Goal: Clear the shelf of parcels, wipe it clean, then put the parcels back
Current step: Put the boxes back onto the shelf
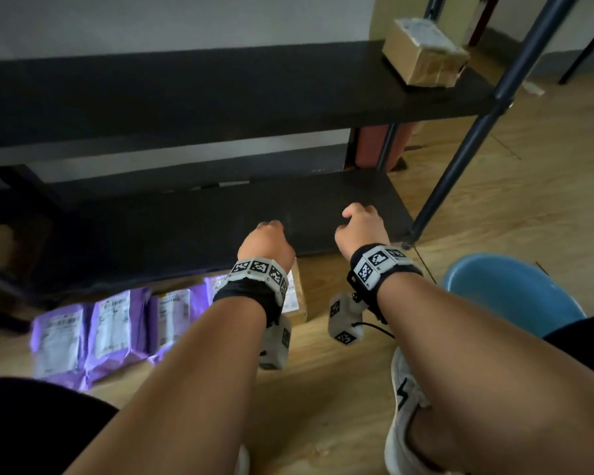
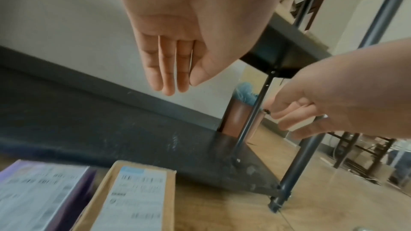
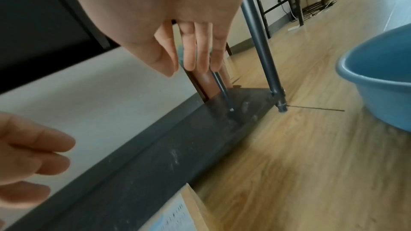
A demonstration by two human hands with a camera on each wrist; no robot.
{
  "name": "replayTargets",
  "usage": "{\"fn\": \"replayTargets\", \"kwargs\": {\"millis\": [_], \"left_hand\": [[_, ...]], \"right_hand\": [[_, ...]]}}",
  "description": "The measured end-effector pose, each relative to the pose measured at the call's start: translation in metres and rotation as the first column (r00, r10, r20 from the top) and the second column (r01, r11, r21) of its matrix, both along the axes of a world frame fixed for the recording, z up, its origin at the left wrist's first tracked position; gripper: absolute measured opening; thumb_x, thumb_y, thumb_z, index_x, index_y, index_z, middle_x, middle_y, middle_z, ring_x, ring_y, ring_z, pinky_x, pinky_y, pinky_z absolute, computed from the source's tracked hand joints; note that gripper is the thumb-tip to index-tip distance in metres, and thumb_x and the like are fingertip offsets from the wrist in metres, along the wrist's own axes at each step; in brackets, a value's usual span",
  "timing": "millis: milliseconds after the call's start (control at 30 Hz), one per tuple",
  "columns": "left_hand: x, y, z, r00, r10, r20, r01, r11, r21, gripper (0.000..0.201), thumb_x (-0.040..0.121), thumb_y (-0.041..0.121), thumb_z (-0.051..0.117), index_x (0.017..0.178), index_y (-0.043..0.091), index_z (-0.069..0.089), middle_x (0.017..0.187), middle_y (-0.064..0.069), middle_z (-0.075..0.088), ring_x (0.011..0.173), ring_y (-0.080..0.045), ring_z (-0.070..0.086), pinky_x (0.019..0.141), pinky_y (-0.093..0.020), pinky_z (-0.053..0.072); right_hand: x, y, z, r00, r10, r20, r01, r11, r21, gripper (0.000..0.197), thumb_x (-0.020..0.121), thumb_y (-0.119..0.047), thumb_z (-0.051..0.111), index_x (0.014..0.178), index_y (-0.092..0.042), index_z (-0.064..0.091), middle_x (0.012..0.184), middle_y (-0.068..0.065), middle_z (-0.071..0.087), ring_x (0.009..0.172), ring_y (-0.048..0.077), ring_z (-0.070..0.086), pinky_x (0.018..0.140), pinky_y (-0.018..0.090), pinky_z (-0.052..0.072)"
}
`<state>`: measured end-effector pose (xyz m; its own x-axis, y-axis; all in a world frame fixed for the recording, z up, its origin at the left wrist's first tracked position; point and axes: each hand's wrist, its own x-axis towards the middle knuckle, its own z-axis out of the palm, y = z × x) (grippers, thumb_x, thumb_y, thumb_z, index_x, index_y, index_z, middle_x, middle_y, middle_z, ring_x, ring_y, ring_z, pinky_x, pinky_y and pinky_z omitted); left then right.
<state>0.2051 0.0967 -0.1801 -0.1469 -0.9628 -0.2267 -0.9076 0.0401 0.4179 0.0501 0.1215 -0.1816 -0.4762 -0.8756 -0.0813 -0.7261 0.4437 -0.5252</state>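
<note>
The low black shelf board lies bare and dusty, with pale smears on it. My left hand hovers over its front edge, fingers straight and together, holding nothing. My right hand hangs beside it to the right, fingers loose and empty. Several purple parcels lie in a row on the floor in front of the shelf. A flat cardboard parcel with a white label lies next to them, under my left wrist. One cardboard box stands on the upper shelf at the right.
A blue basin stands on the wooden floor at the right, close to my right forearm. The rack's grey metal post rises at the shelf's right front corner. A brownish cylinder stands behind the shelf. My white shoe is on the floor below.
</note>
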Motion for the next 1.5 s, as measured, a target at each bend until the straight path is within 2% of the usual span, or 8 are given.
{"fn": "replayTargets", "kwargs": {"millis": [267, 600, 667, 767, 833, 1067, 1400, 1500], "left_hand": [[0.024, -0.003, -0.077, 0.997, 0.076, 0.034, -0.081, 0.982, 0.171, 0.047, 0.087, -0.001, 0.041, 0.133, 0.006, 0.049, 0.137, -0.013, 0.047, 0.119, -0.031, 0.055, 0.090, -0.035, 0.047], [0.038, -0.002, -0.136, 0.985, 0.122, 0.123, -0.159, 0.918, 0.364, 0.043, 0.092, 0.002, 0.040, 0.135, 0.000, 0.043, 0.129, -0.019, 0.051, 0.115, -0.033, 0.057, 0.094, -0.037, 0.051], [0.039, -0.003, -0.144, 0.984, 0.136, 0.118, -0.172, 0.903, 0.393, 0.041, 0.093, 0.002, 0.041, 0.134, -0.001, 0.043, 0.127, -0.019, 0.052, 0.113, -0.032, 0.057, 0.091, -0.035, 0.051], [0.039, -0.005, -0.154, 0.986, 0.139, 0.097, -0.168, 0.870, 0.463, 0.039, 0.094, 0.005, 0.041, 0.133, -0.002, 0.044, 0.124, -0.019, 0.057, 0.111, -0.032, 0.060, 0.090, -0.036, 0.053], [0.039, -0.006, -0.159, 0.985, 0.148, 0.083, -0.170, 0.854, 0.492, 0.037, 0.096, 0.009, 0.042, 0.132, -0.001, 0.046, 0.121, -0.018, 0.060, 0.109, -0.032, 0.062, 0.091, -0.039, 0.053], [0.040, -0.011, -0.158, 0.978, 0.208, 0.008, -0.189, 0.873, 0.450, 0.025, 0.096, 0.013, 0.044, 0.114, 0.006, 0.060, 0.101, -0.012, 0.067, 0.080, -0.024, 0.059, 0.065, -0.030, 0.047], [0.036, 0.006, -0.111, 0.967, 0.202, -0.154, -0.154, 0.948, 0.279, 0.027, 0.090, 0.015, 0.054, 0.115, 0.014, 0.063, 0.087, 0.000, 0.065, 0.068, -0.015, 0.056, 0.050, -0.019, 0.038], [0.031, 0.012, -0.087, 0.964, 0.189, -0.188, -0.142, 0.961, 0.237, 0.036, 0.087, 0.013, 0.053, 0.122, 0.014, 0.062, 0.090, -0.002, 0.068, 0.068, -0.016, 0.058, 0.049, -0.020, 0.040]], "right_hand": [[0.018, -0.008, -0.076, 0.995, 0.074, 0.071, -0.093, 0.942, 0.323, 0.046, 0.089, -0.012, 0.049, 0.134, -0.018, 0.048, 0.135, 0.009, 0.047, 0.119, 0.029, 0.053, 0.095, 0.038, 0.047], [0.046, -0.012, -0.135, 0.977, 0.161, 0.142, -0.211, 0.846, 0.490, 0.052, 0.093, -0.010, 0.050, 0.144, -0.012, 0.038, 0.138, 0.009, 0.052, 0.120, 0.026, 0.056, 0.095, 0.037, 0.051], [0.047, -0.010, -0.143, 0.971, 0.169, 0.168, -0.232, 0.825, 0.515, 0.049, 0.098, -0.024, 0.049, 0.142, -0.006, 0.039, 0.135, 0.011, 0.056, 0.116, 0.025, 0.059, 0.086, 0.030, 0.051], [0.050, -0.007, -0.151, 0.953, 0.148, 0.263, -0.269, 0.813, 0.517, 0.044, 0.099, -0.039, 0.045, 0.119, -0.002, 0.058, 0.093, 0.003, 0.065, 0.075, 0.015, 0.065, 0.056, 0.019, 0.046], [0.052, -0.007, -0.156, 0.943, 0.143, 0.301, -0.284, 0.820, 0.497, 0.037, 0.099, -0.037, 0.044, 0.108, -0.006, 0.063, 0.084, 0.001, 0.065, 0.060, 0.010, 0.058, 0.046, 0.017, 0.041], [0.057, -0.009, -0.150, 0.952, 0.104, 0.288, -0.246, 0.820, 0.516, 0.015, 0.090, -0.019, 0.050, 0.086, -0.012, 0.062, 0.075, 0.000, 0.062, 0.059, 0.012, 0.055, 0.050, 0.021, 0.043], [0.043, 0.003, -0.102, 0.967, 0.043, 0.253, -0.137, 0.920, 0.367, 0.028, 0.088, -0.026, 0.056, 0.109, -0.011, 0.046, 0.100, 0.005, 0.062, 0.075, 0.016, 0.064, 0.058, 0.025, 0.055], [0.039, 0.011, -0.080, 0.967, -0.004, 0.253, -0.081, 0.943, 0.323, 0.036, 0.086, -0.026, 0.057, 0.117, -0.011, 0.045, 0.107, 0.005, 0.061, 0.075, 0.016, 0.063, 0.050, 0.024, 0.051]]}}
